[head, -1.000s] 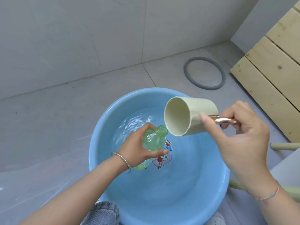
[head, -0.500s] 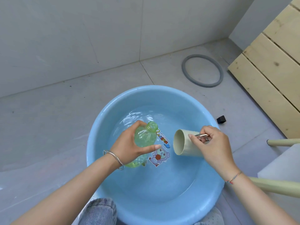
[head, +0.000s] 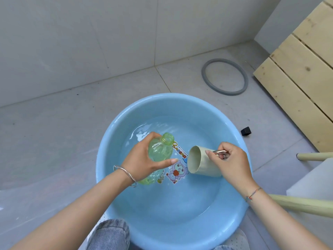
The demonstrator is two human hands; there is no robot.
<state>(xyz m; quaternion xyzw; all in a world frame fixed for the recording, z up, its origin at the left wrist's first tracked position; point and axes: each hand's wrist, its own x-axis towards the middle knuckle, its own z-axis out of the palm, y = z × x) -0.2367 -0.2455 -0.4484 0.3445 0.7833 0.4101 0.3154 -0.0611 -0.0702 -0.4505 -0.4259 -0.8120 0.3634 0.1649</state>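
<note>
One print to read, down on the bottom of the blue basin, just beside the green bottle: a small dark "Astronaut" above big colourful lettering ending in "BEAR". The opening letters look like "Dan", though that's not certain.

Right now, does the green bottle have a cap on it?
No, the green bottle held in the left hand has an open mouth with no cap on it.

silver bangle, braided wrist thread, denim knees
</note>
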